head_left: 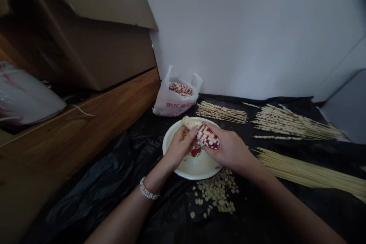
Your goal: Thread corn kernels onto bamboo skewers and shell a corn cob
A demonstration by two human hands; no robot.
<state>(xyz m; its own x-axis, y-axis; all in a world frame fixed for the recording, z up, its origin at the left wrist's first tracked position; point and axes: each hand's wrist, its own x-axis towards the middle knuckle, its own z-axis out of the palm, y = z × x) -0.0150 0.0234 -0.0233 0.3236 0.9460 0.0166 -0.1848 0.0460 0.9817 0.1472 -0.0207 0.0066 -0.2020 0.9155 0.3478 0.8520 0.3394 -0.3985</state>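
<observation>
The left hand (180,146) pinches one red-and-white corn cob (203,135) near its pale end; the right hand (228,150) curls around its speckled part, both above one white plate (200,168); one heap of loose kernels (217,194) lies just beside

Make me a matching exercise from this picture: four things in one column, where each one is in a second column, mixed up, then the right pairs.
Things:
1. Red-and-white corn cob
2. Loose corn kernels
3. Beaded bracelet
4. Bare wooden skewers

Places:
A. Around the wrist of the left hand
B. Scattered on the black plastic sheet, nearer the person than the plate
C. Held by the left hand and right hand above the white plate
D. Laid side by side on the sheet, right of the plate

Pairs: 1-C, 2-B, 3-A, 4-D
</observation>
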